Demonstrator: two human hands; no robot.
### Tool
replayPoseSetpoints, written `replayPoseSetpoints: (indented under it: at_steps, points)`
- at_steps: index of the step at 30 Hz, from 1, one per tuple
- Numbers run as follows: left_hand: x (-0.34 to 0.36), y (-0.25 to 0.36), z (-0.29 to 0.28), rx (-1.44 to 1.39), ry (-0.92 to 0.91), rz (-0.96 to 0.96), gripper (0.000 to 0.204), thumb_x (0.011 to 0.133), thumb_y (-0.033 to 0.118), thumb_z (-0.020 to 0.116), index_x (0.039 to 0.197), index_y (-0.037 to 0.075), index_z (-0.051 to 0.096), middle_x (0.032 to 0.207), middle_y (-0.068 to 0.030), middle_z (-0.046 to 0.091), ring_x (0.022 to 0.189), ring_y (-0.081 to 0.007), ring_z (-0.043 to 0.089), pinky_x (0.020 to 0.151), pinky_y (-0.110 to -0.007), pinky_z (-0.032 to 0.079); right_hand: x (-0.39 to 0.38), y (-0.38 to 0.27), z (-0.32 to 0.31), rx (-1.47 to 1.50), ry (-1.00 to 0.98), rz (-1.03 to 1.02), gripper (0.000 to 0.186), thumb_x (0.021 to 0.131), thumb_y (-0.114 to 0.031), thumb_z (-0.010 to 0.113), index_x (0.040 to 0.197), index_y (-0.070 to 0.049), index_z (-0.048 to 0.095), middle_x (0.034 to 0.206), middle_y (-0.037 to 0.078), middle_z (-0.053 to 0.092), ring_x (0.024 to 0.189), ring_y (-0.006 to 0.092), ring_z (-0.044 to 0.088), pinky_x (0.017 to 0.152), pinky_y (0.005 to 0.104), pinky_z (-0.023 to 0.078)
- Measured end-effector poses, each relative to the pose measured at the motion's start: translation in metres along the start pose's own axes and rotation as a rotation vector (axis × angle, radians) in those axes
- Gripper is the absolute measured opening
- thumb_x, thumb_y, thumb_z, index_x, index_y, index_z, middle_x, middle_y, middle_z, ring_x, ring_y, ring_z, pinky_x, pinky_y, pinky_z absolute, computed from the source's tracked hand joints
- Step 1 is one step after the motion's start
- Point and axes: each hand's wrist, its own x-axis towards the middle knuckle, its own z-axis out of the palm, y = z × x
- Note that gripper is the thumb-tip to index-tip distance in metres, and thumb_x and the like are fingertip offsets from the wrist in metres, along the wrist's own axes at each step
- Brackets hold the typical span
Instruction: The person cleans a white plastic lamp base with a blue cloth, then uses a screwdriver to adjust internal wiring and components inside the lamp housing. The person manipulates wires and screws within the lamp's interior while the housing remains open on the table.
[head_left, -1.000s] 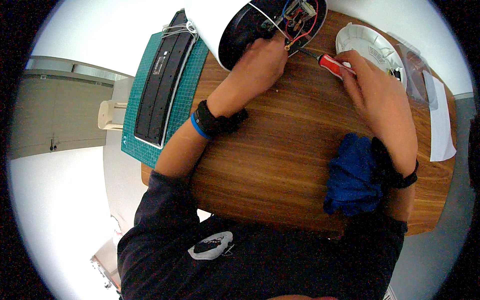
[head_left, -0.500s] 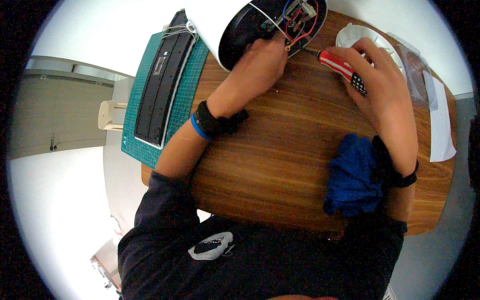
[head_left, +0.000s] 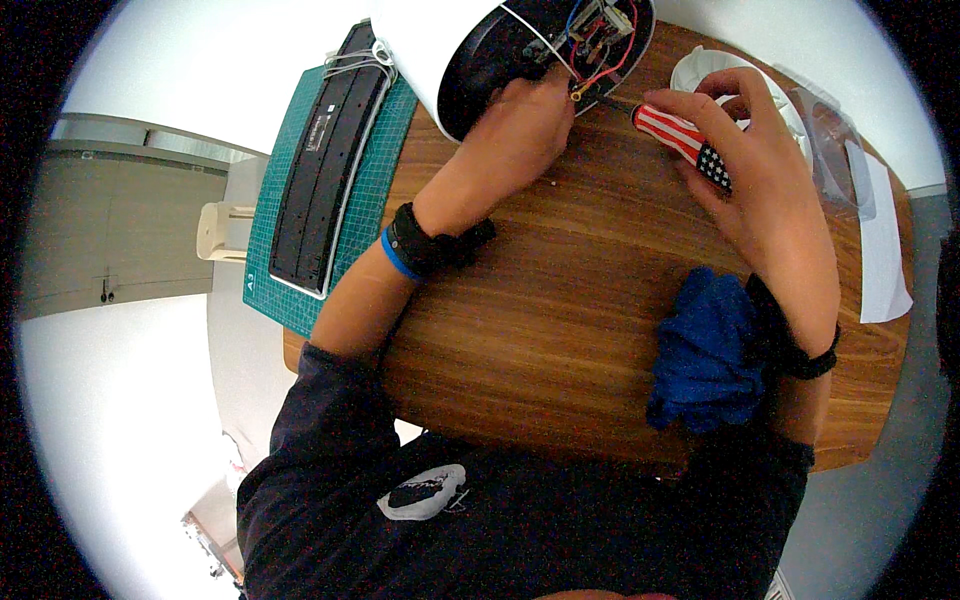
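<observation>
A white rounded housing (head_left: pixel 420 50) lies on its side at the far edge, its black open end toward my right. Inside show a small circuit board (head_left: pixel 603 35) and red, blue and yellow wires; one yellow wire ends in a ring terminal (head_left: pixel 577 95). My left hand (head_left: pixel 525 135) is closed at the lower rim of that opening, fingertips partly hidden beside the terminal. In my right hand (head_left: pixel 765 160) is a screwdriver (head_left: pixel 680 140) with a striped, starred handle. Its dark shaft points left toward the ring terminal; whether the tip touches anything cannot be made out.
On the left a green cutting mat (head_left: pixel 265 255) carries a black keyboard-like panel (head_left: pixel 325 160) with a grey cable. A blue cloth (head_left: pixel 708 350) lies by my right wrist. Behind my right hand are a white round part (head_left: pixel 700 65), a clear plastic piece (head_left: pixel 840 150) and white paper (head_left: pixel 880 250).
My right hand has shifted its grip slightly on the screwdriver, and the handle has turned a little, showing more stripes and stars. My left hand and the housing stay in place.
</observation>
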Motion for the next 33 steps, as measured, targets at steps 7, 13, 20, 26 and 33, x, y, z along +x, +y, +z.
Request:
replayPoseSetpoints:
  at_steps: [7,13,20,26,33]
  points:
    - [-0.003,-0.002,0.002,0.015,0.082,0.075,0.041,0.102,0.015,0.061,0.141,0.006,0.054,0.101,-0.0303,0.071,0.086,-0.0527,0.068,0.075,-0.063,0.057,-0.007,0.017,0.011,-0.001,-0.02,0.01,0.039,0.091,-0.012,0.078,0.127,-0.009,0.063,0.116,0.02,0.067,0.105,0.0431,0.067,0.09,0.0463,0.055]
    - [0.001,0.005,-0.006,-0.053,-0.082,-0.086,0.039,0.102,0.016,0.061,0.14,0.006,0.056,0.099,-0.0309,0.071,0.088,-0.0526,0.069,0.076,-0.063,0.057,0.005,-0.015,-0.006,-0.013,-0.37,0.422,0.031,0.099,-0.021,0.071,0.125,-0.01,0.059,0.109,0.022,0.069,0.102,0.0454,0.067,0.083,0.0505,0.055]
    - [0.0,0.0,-0.002,-0.026,-0.025,-0.026,0.033,0.103,0.018,0.06,0.134,0.006,0.058,0.098,-0.0316,0.071,0.088,-0.0531,0.069,0.076,-0.064,0.057,-0.003,0.011,0.004,-0.115,-0.025,-0.037,0.035,0.093,-0.007,0.074,0.125,-0.008,0.061,0.118,0.018,0.062,0.106,0.0436,0.065,0.088,0.0499,0.054]
    - [-0.001,0.0,0.001,0.002,0.022,0.004,0.03,0.104,0.02,0.06,0.131,0.006,0.059,0.096,-0.0312,0.071,0.085,-0.0531,0.068,0.076,-0.063,0.057,-0.007,0.019,0.008,-0.023,-0.024,0.013,0.034,0.093,-0.008,0.075,0.124,-0.006,0.061,0.119,0.019,0.063,0.107,0.0444,0.065,0.09,0.0493,0.054]
    - [0.0,0.004,-0.006,-0.026,-0.029,-0.026,0.031,0.103,0.019,0.06,0.131,0.004,0.058,0.096,-0.031,0.071,0.086,-0.0524,0.069,0.075,-0.063,0.057,-0.007,-0.002,0.005,0.002,-0.196,0.222,0.027,0.099,-0.02,0.071,0.122,-0.008,0.062,0.114,0.021,0.068,0.103,0.0465,0.067,0.086,0.0512,0.054]
